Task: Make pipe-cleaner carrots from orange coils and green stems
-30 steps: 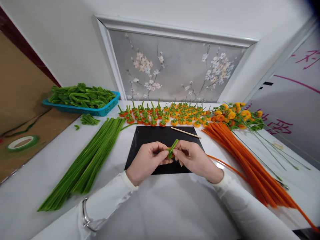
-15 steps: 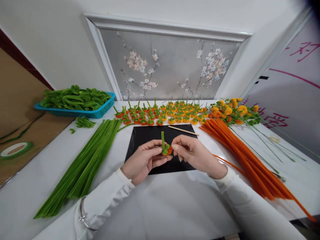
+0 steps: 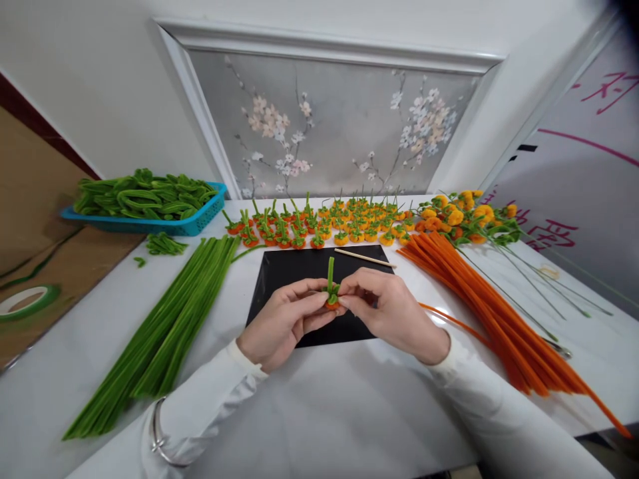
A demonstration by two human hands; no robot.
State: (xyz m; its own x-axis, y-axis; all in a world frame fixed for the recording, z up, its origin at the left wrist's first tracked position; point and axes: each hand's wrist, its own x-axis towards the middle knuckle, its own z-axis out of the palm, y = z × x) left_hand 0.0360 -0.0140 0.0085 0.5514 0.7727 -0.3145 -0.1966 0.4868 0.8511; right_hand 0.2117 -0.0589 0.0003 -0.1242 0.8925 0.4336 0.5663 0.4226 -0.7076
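A small orange pipe-cleaner pumpkin with green leaves and an upright green stem is held above the black mat. My left hand grips it from the left, with the thumb on its near side and fingers behind. From the right, my right hand pinches its green leaf part between thumb and fingertips. Much of the pumpkin is covered by the fingers. A thin wooden stick lies across the mat's far right corner.
Green pipe cleaners lie at left, orange ones at right. Behind the mat stand rows of small orange and yellow pumpkins. A blue basket of green loops, yellow flowers and green tape are farther out.
My right hand has moved slightly left, from the orange side onto the green leaves. The pumpkin now sits more upright between both hands.
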